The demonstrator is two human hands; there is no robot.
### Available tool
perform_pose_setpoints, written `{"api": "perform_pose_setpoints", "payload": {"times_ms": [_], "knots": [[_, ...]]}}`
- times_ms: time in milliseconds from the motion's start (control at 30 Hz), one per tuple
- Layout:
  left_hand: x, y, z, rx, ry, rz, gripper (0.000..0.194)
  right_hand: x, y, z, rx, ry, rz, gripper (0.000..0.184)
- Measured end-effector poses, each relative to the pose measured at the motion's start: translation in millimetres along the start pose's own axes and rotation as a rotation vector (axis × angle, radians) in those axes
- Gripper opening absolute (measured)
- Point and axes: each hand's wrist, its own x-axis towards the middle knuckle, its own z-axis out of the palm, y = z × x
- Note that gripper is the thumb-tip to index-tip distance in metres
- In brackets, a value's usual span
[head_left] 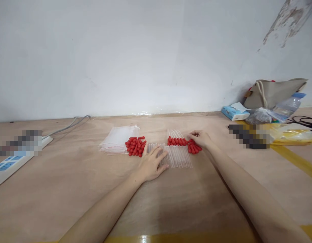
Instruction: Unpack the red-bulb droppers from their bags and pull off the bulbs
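Observation:
My left hand (153,164) lies with fingers spread over a row of thin clear tubes (179,158), touching those at the left end. Just behind them is a row of red rubber bulbs (176,141), with more clear tubes (174,132) extending from it toward the wall. At this row's right end, my right hand (200,138) has its thumb and fingers pinched together; what they hold, if anything, I cannot make out. A few loose red bulbs (194,148) lie just below it. To the left of my left hand sits a larger pile of red bulbs (133,147).
Flat clear plastic bags (117,139) are stacked at left of the pile. A power strip (24,158) lies far left. Toward the right are a tissue pack (234,112), a grey bag (274,94), a plastic bottle (288,105) and a yellow package (292,135). A wall rises behind.

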Motion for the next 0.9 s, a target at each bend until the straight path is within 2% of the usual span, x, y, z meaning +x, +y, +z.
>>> {"api": "perform_pose_setpoints", "payload": {"times_ms": [133,267,367,467,667,767,833,900], "knots": [[-3,2,2.8,-0.026,0.093,-0.040,0.050,6,-19,5,-0.040,-0.090,0.057,0.024],[-16,5,2.9,-0.077,0.209,-0.052,0.039,10,-31,10,-0.058,-0.136,0.108,0.023],[-30,5,-1.0,-0.121,0.208,-0.012,0.029,11,-36,12,-0.053,-0.147,0.138,0.024],[-40,2,-6.0,-0.129,0.236,-0.035,0.026,9,-43,10,-0.033,-0.139,0.143,0.024],[-42,-1,-7.4,-0.143,0.243,-0.069,0.037,-14,-69,-7,0.019,-0.088,0.056,0.024],[-41,-1,-5.5,-0.137,0.281,-0.080,0.049,-47,-84,-5,0.057,-0.050,-0.063,0.019],[-41,-1,-5.1,-0.101,0.334,-0.076,0.056,-75,-90,3,0.017,-0.006,-0.348,0.017],[-41,-1,-5.9,-0.039,0.383,-0.060,0.059,-103,-92,12,-0.118,0.060,-0.648,0.013]]}}
